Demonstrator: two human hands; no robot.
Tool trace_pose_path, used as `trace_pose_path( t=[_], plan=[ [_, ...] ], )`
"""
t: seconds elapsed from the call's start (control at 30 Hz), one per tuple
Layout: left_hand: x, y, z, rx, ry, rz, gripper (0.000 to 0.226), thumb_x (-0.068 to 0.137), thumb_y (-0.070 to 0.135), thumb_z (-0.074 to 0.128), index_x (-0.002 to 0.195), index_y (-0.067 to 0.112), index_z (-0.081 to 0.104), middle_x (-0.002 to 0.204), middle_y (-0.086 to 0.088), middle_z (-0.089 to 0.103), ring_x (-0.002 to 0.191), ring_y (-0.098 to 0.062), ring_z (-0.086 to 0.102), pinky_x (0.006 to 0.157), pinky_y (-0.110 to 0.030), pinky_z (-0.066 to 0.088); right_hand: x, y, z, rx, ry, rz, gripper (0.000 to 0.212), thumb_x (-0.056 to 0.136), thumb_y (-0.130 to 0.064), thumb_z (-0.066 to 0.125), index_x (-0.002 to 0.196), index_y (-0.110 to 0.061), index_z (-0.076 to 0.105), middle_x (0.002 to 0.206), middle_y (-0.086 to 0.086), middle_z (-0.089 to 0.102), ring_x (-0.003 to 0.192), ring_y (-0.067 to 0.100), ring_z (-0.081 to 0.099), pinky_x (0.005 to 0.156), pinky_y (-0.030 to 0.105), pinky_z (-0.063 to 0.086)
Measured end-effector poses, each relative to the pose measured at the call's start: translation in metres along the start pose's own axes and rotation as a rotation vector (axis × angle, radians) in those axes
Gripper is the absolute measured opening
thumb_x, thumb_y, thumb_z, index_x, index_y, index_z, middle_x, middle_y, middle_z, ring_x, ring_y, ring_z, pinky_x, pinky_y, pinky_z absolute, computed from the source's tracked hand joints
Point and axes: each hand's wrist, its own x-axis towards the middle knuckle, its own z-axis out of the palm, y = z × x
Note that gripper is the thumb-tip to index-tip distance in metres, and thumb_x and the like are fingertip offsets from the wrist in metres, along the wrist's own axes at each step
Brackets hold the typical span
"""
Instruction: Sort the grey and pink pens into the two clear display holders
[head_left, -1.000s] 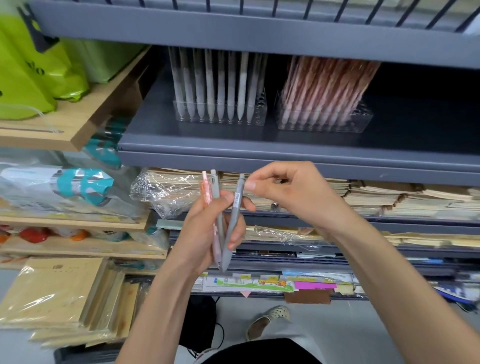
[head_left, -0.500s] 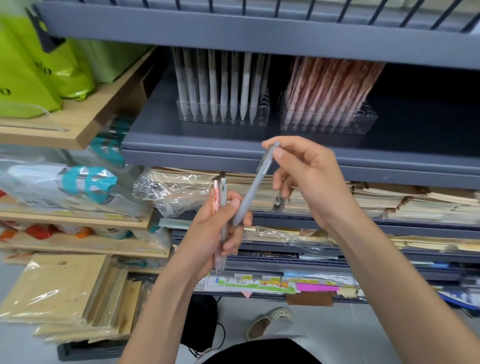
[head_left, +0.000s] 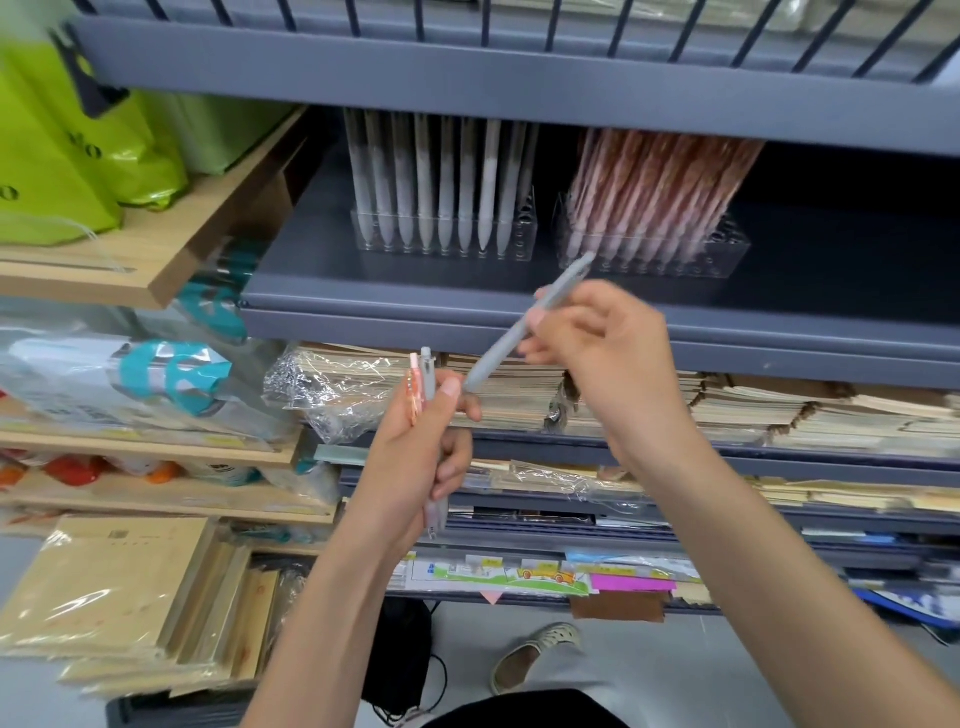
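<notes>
Carry the grey pen (head_left: 501, 351) up and left to the left clear holder (head_left: 523, 240), the one filled with grey pens, not to the pink-filled holder (head_left: 730, 254) just beside it on the right. Aim for the open holes showing at the right end of that left holder. Turn the pen upright first, tapered end down to match the row standing there, then lower it straight, so as not to knock the neighbours or shove the light plastic tray. Come in from the front at a slant if need be, staying under the shelf above (head_left: 519, 93), which sits close over the pen tops. Right grip (head_left: 597, 353) raised in front of the grey shelf (head_left: 467, 299) at its front lip, wrist bent, thumb and fingertips closed narrowly on the pen's upper part. Pen slanting from low left to high right, top end blurred and near the front of the pink-filled holder. Left grip (head_left: 421, 457) lower and nearer, an upright fist wrapped round a pink pen (head_left: 414, 387) and a second grey pen (head_left: 427, 371), both poking out of the top, thumb laid against them. Keep that grip steady and out of the way until needed
</notes>
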Motion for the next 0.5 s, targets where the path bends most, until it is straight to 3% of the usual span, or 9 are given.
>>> trace_pose_path(
  t=[0.1,0.2,0.27,0.3,0.37,0.43,0.5],
  plan=[
    [0.002,-0.002,-0.007,-0.13,-0.007,-0.05,0.021,0.102,0.031,0.052,0.11,0.014,0.044,0.077,-0.001,0.058,0.04,-0.007,0.029,0.032,-0.016,0.022,0.023,-0.017,-0.011,-0.051,0.2,-0.159,0.007,0.09,-0.011,0.065,0.095,-0.015,0.063,0.081,0.001,0.074,0.078,0.013,0.073,0.078,0.031,0.06],
    [0.002,-0.005,-0.013,-0.187,-0.044,-0.073,0.022,0.09,0.022,0.051,0.102,0.008,0.04,0.07,-0.003,0.053,0.037,-0.007,0.028,0.028,-0.016,0.025,0.049,-0.028,-0.012,-0.194,0.443,-0.285,0.013,0.086,-0.016,0.064,0.085,-0.025,0.055,0.087,-0.012,0.069,0.092,0.019,0.068,0.088,0.038,0.055],
    [0.001,-0.008,-0.014,-0.16,-0.058,-0.093,0.02,0.099,0.022,0.046,0.109,0.005,0.04,0.063,0.0,0.055,0.036,-0.006,0.029,0.029,-0.015,0.026,0.066,-0.029,-0.01,-0.344,0.543,-0.339,0.004,0.084,-0.016,0.063,0.083,-0.018,0.059,0.081,-0.011,0.065,0.088,0.022,0.06,0.081,0.026,0.048],
    [0.001,-0.009,-0.014,-0.149,-0.056,-0.103,0.02,0.102,0.023,0.043,0.111,0.004,0.042,0.062,0.0,0.057,0.036,-0.006,0.03,0.029,-0.015,0.026,0.075,-0.028,-0.008,-0.432,0.56,-0.341,0.008,0.085,-0.015,0.062,0.081,-0.008,0.063,0.078,-0.004,0.066,0.083,0.023,0.056,0.071,0.025,0.043],
    [0.001,-0.011,-0.015,-0.146,-0.038,-0.105,0.021,0.104,0.027,0.044,0.109,0.006,0.046,0.074,-0.002,0.062,0.037,-0.006,0.032,0.03,-0.015,0.027,0.089,-0.025,-0.002,-0.502,0.505,-0.338,0.016,0.087,-0.013,0.06,0.085,0.002,0.065,0.081,0.007,0.07,0.08,0.025,0.059,0.069,0.031,0.044],
    [0.001,-0.011,-0.017,-0.131,-0.034,-0.075,0.025,0.101,0.031,0.048,0.107,0.007,0.051,0.085,-0.007,0.064,0.038,-0.007,0.034,0.031,-0.016,0.027,0.096,-0.026,0.005,-0.452,0.407,-0.405,0.015,0.092,-0.015,0.058,0.091,-0.003,0.066,0.083,-0.002,0.069,0.079,0.015,0.063,0.071,0.025,0.047],
    [0.001,-0.012,-0.019,-0.108,-0.04,-0.046,0.031,0.098,0.036,0.05,0.111,0.008,0.057,0.087,-0.009,0.064,0.04,-0.008,0.035,0.033,-0.018,0.027,0.105,-0.026,0.008,-0.57,0.372,-0.422,0.019,0.095,-0.018,0.054,0.092,-0.006,0.069,0.087,0.003,0.071,0.08,0.016,0.062,0.073,0.025,0.046]
  ],
)
